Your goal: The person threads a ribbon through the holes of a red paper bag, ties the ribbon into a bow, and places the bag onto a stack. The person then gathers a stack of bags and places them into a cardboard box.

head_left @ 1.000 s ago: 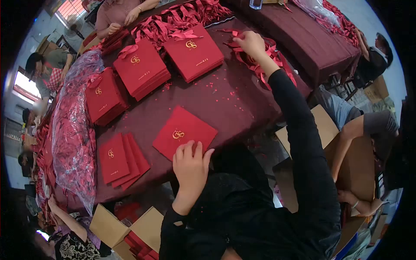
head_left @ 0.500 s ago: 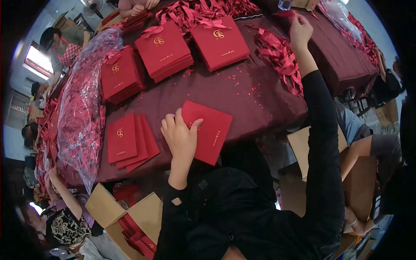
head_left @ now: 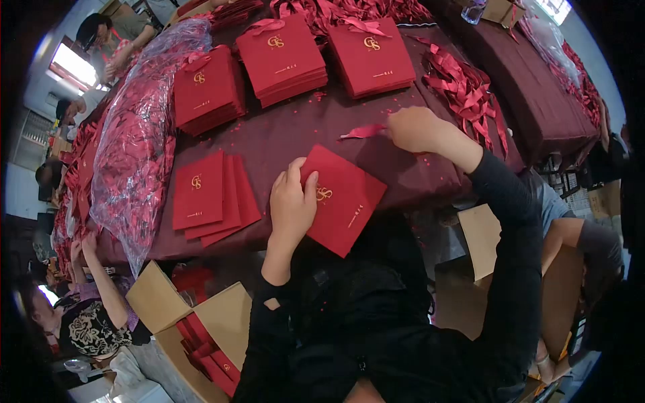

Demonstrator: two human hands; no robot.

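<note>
My left hand (head_left: 293, 201) grips the left edge of a flat red paper bag (head_left: 356, 195) with gold lettering, its thumb lying on the front face. The bag is tilted at the table's near edge. Above and right of it, my right hand (head_left: 418, 131) is closed on a red ribbon (head_left: 366, 131), whose loose end points left, apart from the bag. Left of my left hand lie several fanned-out red bags (head_left: 201, 195). Beyond my right hand is a pile of loose red ribbons (head_left: 463, 87).
Three stacks of red bags, the left stack (head_left: 208, 91), middle stack (head_left: 281, 57) and right stack (head_left: 371, 57), stand at the back. A plastic-wrapped bundle (head_left: 138, 134) lies left. An open carton (head_left: 158, 295) holds red bags below. Co-workers sit on both sides.
My right hand has come from the far right down toward the bag, carrying the ribbon. My left hand keeps hold of the bag. The whole view has shifted a little.
</note>
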